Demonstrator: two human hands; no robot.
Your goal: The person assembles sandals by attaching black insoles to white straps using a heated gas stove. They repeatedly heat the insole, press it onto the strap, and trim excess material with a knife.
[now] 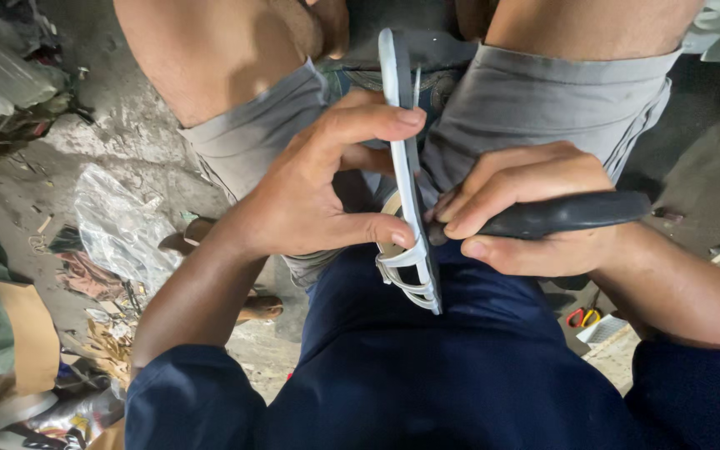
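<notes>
We see one pale grey plastic part [408,179], long and thin with looped ribs at its near end, standing on edge at the centre over the lap, running from 12 o'clock down to 6; one left hand [318,187] at 9 o'clock of it has its fingers [377,121] clamped on it, forefinger across the upper edge and thumb pressed low against the side; one right hand [527,208] at 3 o'clock is wrapped tight around one black tool handle [572,212], whose tip meets the part just beside the left thumb; the blade itself we cannot make out. Beneath lie two knees in grey shorts [543,100] and a dark blue shirt [427,367]; outward at 9 o'clock one crumpled clear plastic bag [122,225] rests on the concrete floor [102,125]; at 4 o'clock, small and partly hidden, sits something with orange loops [583,317] that we cannot name.
</notes>
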